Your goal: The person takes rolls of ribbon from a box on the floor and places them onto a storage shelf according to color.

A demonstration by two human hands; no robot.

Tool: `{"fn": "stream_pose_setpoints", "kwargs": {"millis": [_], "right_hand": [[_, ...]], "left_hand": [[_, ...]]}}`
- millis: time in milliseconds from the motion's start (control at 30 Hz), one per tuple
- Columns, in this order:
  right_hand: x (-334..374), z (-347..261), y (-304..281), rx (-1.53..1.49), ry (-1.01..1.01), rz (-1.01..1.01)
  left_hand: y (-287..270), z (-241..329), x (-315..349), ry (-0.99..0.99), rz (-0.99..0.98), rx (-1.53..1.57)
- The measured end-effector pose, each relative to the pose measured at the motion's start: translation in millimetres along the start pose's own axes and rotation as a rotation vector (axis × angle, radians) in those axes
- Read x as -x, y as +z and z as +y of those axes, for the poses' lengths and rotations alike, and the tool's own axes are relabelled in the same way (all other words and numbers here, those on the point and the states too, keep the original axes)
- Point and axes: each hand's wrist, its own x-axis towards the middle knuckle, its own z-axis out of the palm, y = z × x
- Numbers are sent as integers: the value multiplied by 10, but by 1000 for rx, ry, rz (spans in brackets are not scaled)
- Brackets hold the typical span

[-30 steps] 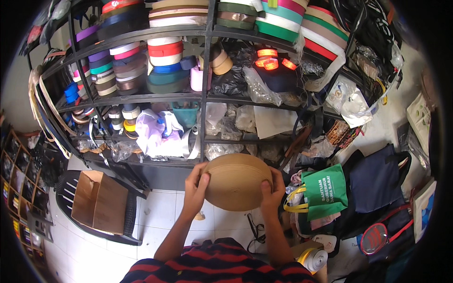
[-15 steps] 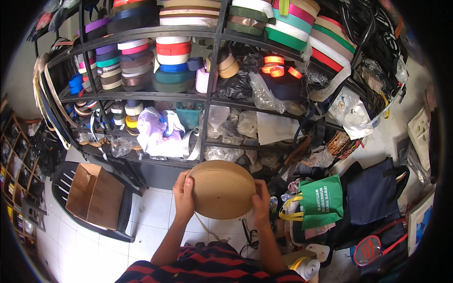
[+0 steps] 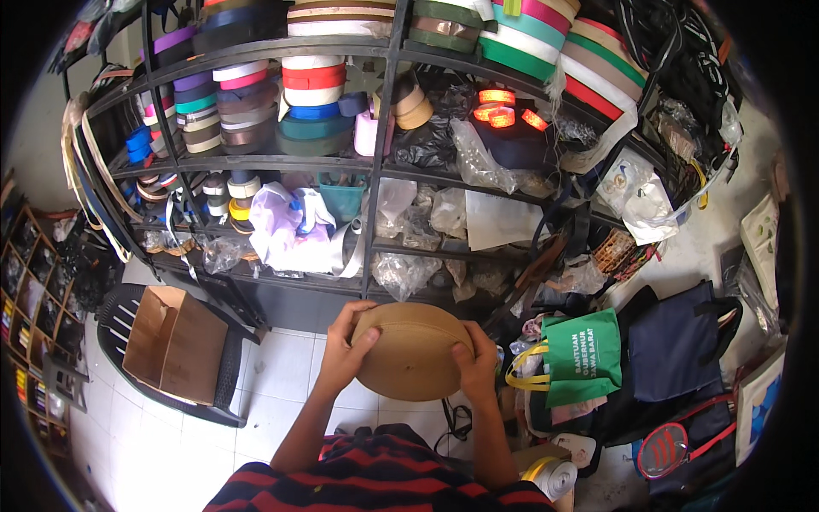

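Observation:
A large tan roll of webbing tape (image 3: pixel 409 363) is held in front of my body, its flat round face tilted up toward me. My left hand (image 3: pixel 348 346) grips its left edge, thumb on the face and fingers wrapped round the rim. On the opposite edge, my right hand (image 3: pixel 478 363) is closed on the roll, the thumb also pressing on the face. The fingertips under the roll are hidden. Beyond it stands a black shelf rack (image 3: pixel 380 162) stacked with rolls of coloured tape, such as red rolls (image 3: pixel 313 83) and a dark teal roll (image 3: pixel 314 136).
An open cardboard box (image 3: pixel 183 341) sits on a black plastic chair (image 3: pixel 235 375) at the left. On the right lie a green bag (image 3: pixel 582 358), a navy bag (image 3: pixel 674 350) and a red-rimmed racket (image 3: pixel 663 450). A white roll (image 3: pixel 556 480) stands near my right elbow.
The roll has turned and shifted slightly right in my hands. My left thumb now lies further over its face, and the loose tape end that hung below is out of sight.

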Motion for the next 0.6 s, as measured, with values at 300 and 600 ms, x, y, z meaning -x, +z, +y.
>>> {"fn": "stream_pose_setpoints", "kwargs": {"millis": [300,600], "right_hand": [[71,59,28,-167,94,136],[-80,68,-74,-80,191,-295]], "left_hand": [[89,-74,71,-41,118,-24],[-61,-32,75,-48,34,-162]]}}
